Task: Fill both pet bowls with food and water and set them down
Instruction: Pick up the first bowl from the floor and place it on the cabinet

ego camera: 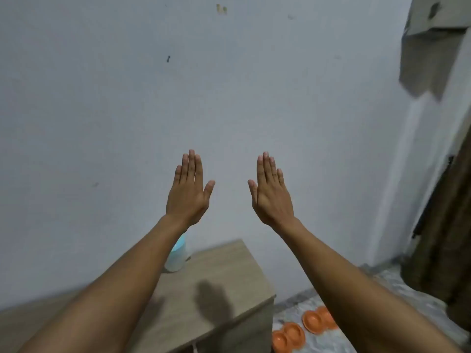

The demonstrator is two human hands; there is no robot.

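I hold my left hand (188,192) and my right hand (272,194) up before the wall, both flat and wide, fingers straight, holding nothing. The nearer orange bowl (288,336) and the farther orange bowl (319,319) lie close together on the floor (418,299), beside the tabletop (224,271). Each is a twin dish, probably thin plastic: light, stiff, slick when wet. I'd take one by its outer rim and keep it level. A pale container (177,257) stands on the tabletop.
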